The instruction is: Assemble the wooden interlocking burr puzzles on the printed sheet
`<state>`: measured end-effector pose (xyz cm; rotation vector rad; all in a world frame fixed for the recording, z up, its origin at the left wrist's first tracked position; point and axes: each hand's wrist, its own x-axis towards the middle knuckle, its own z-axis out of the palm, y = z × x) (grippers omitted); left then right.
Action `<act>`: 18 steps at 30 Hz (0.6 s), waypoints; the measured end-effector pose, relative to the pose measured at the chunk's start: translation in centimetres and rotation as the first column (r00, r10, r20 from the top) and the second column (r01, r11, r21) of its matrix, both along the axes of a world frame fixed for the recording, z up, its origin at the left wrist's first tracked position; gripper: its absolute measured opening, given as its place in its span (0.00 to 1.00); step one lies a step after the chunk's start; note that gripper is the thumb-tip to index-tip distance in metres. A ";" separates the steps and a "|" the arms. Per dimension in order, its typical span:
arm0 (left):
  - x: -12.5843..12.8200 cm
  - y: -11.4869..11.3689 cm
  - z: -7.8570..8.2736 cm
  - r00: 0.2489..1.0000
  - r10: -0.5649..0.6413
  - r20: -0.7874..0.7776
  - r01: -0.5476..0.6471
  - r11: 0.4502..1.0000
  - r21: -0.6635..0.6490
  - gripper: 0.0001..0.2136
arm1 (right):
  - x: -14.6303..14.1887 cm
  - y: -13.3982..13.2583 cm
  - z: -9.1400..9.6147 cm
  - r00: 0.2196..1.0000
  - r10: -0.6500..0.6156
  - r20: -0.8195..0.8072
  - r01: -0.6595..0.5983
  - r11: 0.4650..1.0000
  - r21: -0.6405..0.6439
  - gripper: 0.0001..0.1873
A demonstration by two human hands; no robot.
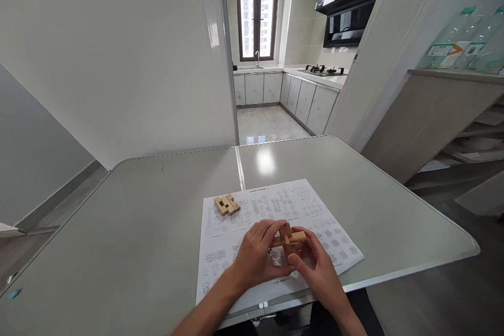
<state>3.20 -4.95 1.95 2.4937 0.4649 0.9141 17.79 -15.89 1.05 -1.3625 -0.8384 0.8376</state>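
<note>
My left hand (258, 253) and my right hand (316, 269) meet over a printed sheet, their fingers closed around a wooden burr puzzle (289, 239). The puzzle is made of light brown notched sticks that cross one another. From the left, my fingers reach over its top, while my right thumb presses its near side. Parts of it are hidden behind my fingers. Several loose notched wooden pieces (227, 205) lie side by side on the upper left of the instruction sheet (252, 231), which carries small line drawings.
The sheet lies on a grey-green folding table (157, 231) with a pale seam and metal rim. A teal object (14, 294) is at the far left edge. Plastic bottles (451, 42) stand on a shelf at right. Beyond the table, a doorway shows a kitchen with white cabinets (295, 93).
</note>
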 end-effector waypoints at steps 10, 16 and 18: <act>0.1 -0.2 0.4 0.994 0.098 0.041 -0.100 0.993 0.066 0.36 | 0.8 -0.4 0.0 0.995 0.096 0.027 -0.096 0.995 -0.005 0.28; 0.1 -0.1 0.1 0.994 0.107 0.036 -0.110 0.989 0.094 0.37 | 0.8 -0.3 -0.3 0.994 0.108 0.035 -0.108 0.994 -0.002 0.29; 0.1 -0.1 0.0 0.993 0.111 0.027 -0.113 0.988 0.104 0.38 | 0.6 -0.2 -0.3 0.995 0.093 0.027 -0.093 0.996 -0.001 0.29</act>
